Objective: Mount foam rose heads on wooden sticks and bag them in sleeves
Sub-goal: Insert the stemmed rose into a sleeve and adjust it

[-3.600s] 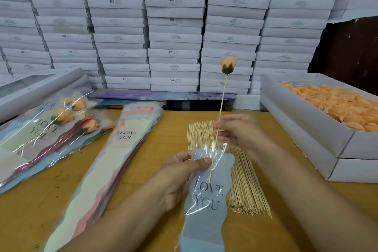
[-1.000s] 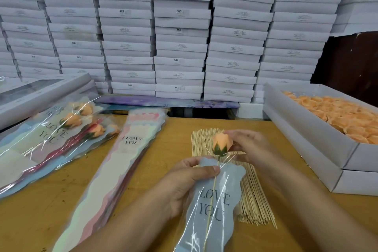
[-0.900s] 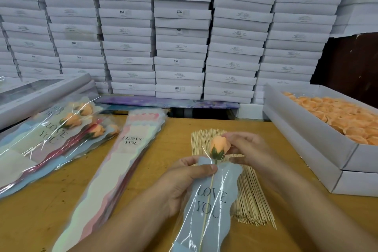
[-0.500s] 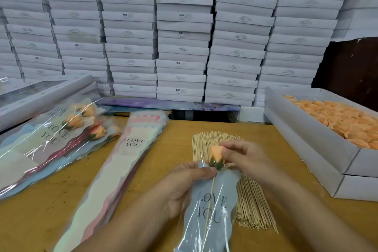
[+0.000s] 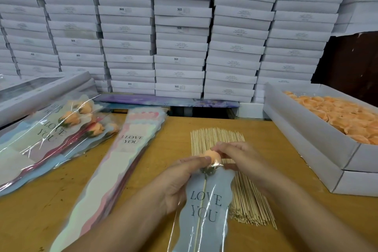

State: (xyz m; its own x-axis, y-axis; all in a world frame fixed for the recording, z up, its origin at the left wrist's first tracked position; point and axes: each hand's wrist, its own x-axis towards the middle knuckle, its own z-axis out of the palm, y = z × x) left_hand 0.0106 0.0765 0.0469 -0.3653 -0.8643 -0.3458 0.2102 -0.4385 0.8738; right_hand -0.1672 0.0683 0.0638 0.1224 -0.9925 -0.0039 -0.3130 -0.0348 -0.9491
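A peach foam rose head (image 5: 211,156) on a wooden stick (image 5: 200,208) sits at the mouth of a grey-blue "LOVE YOU" sleeve (image 5: 206,210), the stick inside it. My left hand (image 5: 180,182) grips the sleeve's top edge, thumb against the rose. My right hand (image 5: 239,158) pinches the rose head from the right. A layer of loose wooden sticks (image 5: 231,172) lies on the table under both hands.
An open white box of peach rose heads (image 5: 347,116) stands at the right. A stack of empty sleeves (image 5: 114,170) lies left of centre, bagged roses (image 5: 61,129) further left. White boxes (image 5: 180,32) are stacked high behind the wooden table (image 5: 36,210).
The stick has slid down into the sleeve, so the rose head dropped from high above the table to the sleeve's mouth. My right hand moved from the stick to the rose head.
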